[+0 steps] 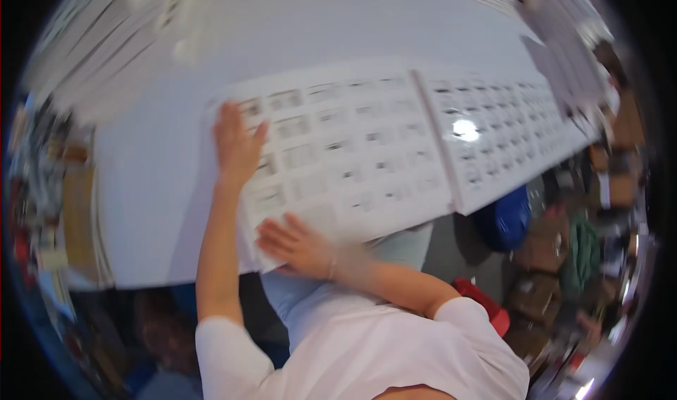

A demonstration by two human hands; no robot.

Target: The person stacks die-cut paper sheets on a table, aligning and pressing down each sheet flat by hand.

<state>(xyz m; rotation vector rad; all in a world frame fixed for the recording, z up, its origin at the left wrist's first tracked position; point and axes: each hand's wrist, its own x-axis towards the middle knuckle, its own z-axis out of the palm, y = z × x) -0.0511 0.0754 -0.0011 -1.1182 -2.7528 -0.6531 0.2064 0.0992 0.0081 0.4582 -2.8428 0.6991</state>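
A large white sheet (326, 167) printed with rows of small dark pictures lies on the table in front of me. My left hand (240, 144) is at its upper left edge, fingers stretched out and thumb apart. Over the sheet's lower left corner, near the table's front edge, my right hand (300, 247) has its fingers spread. Both hands look slightly blurred, and I cannot tell how firmly either touches the sheet. To the right, along a dark seam, sits a second printed panel (501, 128) with a bright glare spot.
The white table (282, 33) carries stacked paper strips (106, 47) at the back left and more stacks (564, 54) at the right. A blue bag (504, 220), a red object (483, 305) and cardboard boxes (539, 241) are on the floor to the right.
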